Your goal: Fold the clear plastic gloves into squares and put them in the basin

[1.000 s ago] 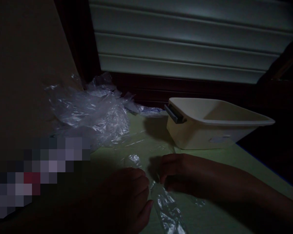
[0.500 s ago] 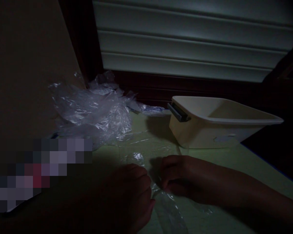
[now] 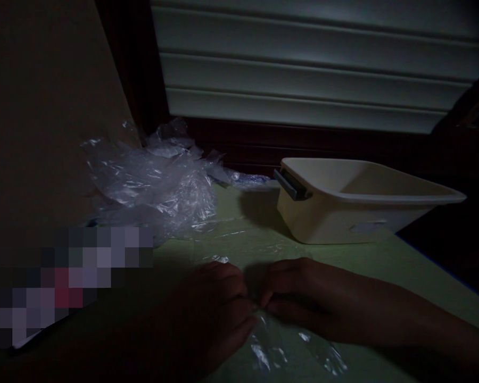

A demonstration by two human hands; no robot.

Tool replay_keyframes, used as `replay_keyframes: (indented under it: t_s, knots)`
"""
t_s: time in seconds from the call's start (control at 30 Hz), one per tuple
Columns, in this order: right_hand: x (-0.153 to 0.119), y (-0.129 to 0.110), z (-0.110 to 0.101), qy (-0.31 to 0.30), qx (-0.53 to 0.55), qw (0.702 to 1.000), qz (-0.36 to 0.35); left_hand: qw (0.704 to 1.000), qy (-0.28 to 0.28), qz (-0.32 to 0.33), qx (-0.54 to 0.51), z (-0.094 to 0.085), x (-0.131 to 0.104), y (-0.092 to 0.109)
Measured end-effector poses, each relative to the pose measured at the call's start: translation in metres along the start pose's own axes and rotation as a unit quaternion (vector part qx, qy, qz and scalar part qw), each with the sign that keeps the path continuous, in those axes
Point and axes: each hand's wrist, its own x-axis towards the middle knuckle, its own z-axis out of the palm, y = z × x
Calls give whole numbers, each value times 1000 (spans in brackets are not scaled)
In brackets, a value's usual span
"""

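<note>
A thin clear plastic bag (image 3: 269, 346) lies spread on the green tabletop (image 3: 387, 298), its loose end creased toward me. My left hand (image 3: 223, 314) is closed over it, fingers curled down and knuckles up. Close on its right, my right hand (image 3: 299, 290) pinches the same plastic, thumb and forefinger together. The fingertips of both hands almost meet. What exactly lies between the left fingers is hidden, and the light is dim.
A heap of crumpled clear plastic bags (image 3: 163, 186) sits at the back left by the wall. A cream plastic bin (image 3: 339, 221) with a grey handle stands at the back right. On the left lies a pixelated object (image 3: 75, 282). A slatted shutter (image 3: 303, 64) rises behind.
My left hand has shifted slightly up and right, closer to my right hand. The loose plastic below them has moved and creased differently.
</note>
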Motion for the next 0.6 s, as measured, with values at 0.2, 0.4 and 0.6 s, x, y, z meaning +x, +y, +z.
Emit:
replay_keyframes:
  t_s: [0.2, 0.4, 0.6]
  knots:
    - [-2, 0, 0, 3, -28, 1000, 7, 999, 47, 0, -9, 6, -3, -3]
    - [-2, -1, 4, -8, -60, 998, 29, 997, 71, -2, -21, 8, -2, -7]
    - [-2, -2, 6, 8, -91, 996, 22, 998, 56, -13, -15, 3, -1, -4]
